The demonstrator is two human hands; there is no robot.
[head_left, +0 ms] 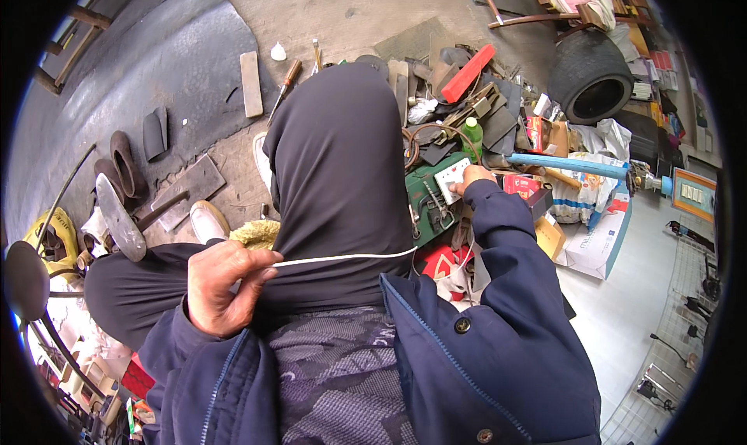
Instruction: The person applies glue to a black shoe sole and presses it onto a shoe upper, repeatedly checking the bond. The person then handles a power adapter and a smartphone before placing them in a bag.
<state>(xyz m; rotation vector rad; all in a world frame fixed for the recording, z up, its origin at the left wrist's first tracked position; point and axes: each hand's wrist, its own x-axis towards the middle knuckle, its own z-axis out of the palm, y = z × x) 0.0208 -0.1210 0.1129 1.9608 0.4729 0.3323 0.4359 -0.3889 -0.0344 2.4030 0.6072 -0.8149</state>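
My left hand (pixel 226 289) pinches a thin white cord (pixel 342 257) above my dark trouser leg (pixel 334 157); the cord runs rightward across the leg and bends down. My right hand (pixel 472 179) reaches to a white socket panel (pixel 448 182) on or against a green metal box (pixel 424 204) with latches, its fingers curled at the panel; what they grip is too small to make out. A green plastic bottle (pixel 472 140) stands just beyond that hand, and a blue tube (pixel 568 165) lies to its right.
A pile of metal and rubber scraps (pixel 498 110) with a red bar (pixel 467 71) lies ahead. A tire (pixel 589 79) is at upper right. Left are a metal shoe last (pixel 117 215), boots (pixel 124 169) and a dark mat (pixel 179 40). Cardboard boxes (pixel 595 239) sit at right.
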